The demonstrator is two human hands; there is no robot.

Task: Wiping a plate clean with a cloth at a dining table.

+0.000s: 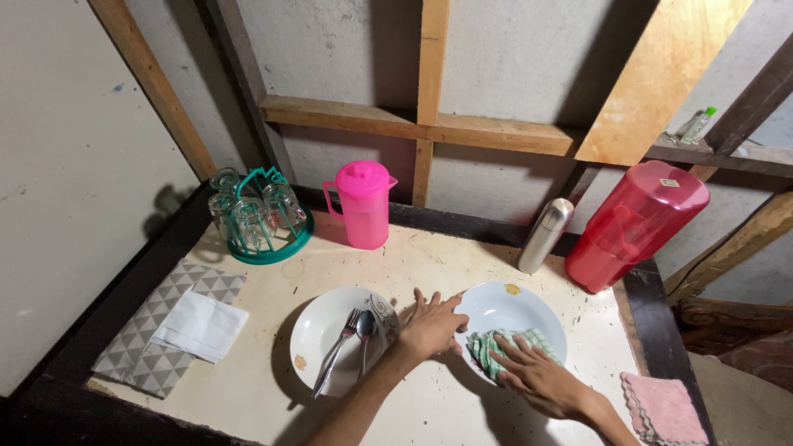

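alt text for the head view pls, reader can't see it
The right hand presses a green checked cloth into a white bowl while the left hand steadies its rim. Beside it, another white bowl holds a fork and spoon; a pink pitcher, steel flask and glass rack stand behind.

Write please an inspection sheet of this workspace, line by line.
Surface: cream table top, stained and speckled.
Job's things: white bowl with green checked cloth inside.
Clutter: second bowl with fork and spoon; pink jug; glass rack; steel flask; red container; folded napkin; pink cloth.
Hands: left hand on bowl rim; right hand presses the cloth.
Cables: nothing seen.
Surroundings: grey wall, wooden beams.
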